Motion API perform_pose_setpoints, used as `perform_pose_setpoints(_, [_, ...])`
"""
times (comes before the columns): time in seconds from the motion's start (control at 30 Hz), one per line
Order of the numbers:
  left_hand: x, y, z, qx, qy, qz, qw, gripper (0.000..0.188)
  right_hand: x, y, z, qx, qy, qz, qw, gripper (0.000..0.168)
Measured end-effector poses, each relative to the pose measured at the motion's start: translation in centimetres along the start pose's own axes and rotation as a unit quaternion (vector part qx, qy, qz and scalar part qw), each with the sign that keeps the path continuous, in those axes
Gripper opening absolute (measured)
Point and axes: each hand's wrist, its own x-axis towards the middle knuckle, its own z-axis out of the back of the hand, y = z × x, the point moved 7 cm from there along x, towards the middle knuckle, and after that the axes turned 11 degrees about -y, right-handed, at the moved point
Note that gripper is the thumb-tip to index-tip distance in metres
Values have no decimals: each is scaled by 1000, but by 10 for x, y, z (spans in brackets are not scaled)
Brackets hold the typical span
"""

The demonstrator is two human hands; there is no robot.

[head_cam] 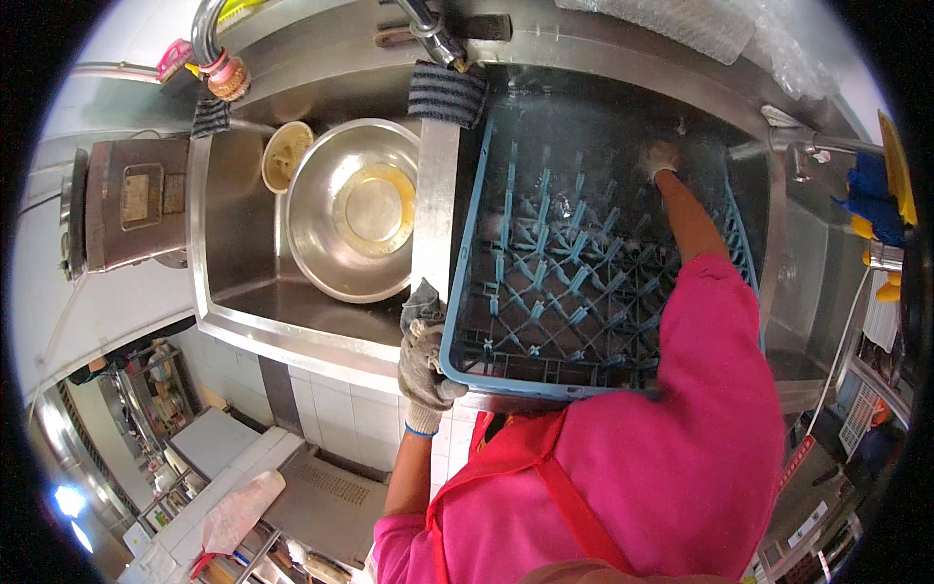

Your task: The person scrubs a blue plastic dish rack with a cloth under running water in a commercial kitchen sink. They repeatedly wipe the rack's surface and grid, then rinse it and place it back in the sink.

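Note:
A blue plastic peg dish rack lies in the right-hand basin of a stainless steel sink, its near edge against the front. My left hand, in a grey knit work glove with a blue-edged cuff, grips the rack's near left corner, thumb over the rim. My right arm reaches across the rack to its far right part. There my right hand, also gloved, is blurred by haze or water, so its fingers and anything in them cannot be made out. Rows of upright pegs show in the rack's middle.
Left of the divider, a large steel bowl and a small beige strainer sit in the other basin. A striped cloth hangs by a faucet. Blue and yellow gloves hang at the right.

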Motion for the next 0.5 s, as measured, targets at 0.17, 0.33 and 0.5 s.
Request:
perform_pose_setpoints(0.17, [1,0,-1,22,0,4,1000,74,8,-5,32,44,131,-6,990,48])
perform_pose_setpoints(0.33, [1,3,-2,21,26,-3,999,71,14,-4,8,6,-29,40,999,42])
perform_pose_setpoints(0.5, [-2,4,-1,13,35,26,999,67,6,-18,55,108,-15,-31,994,35])
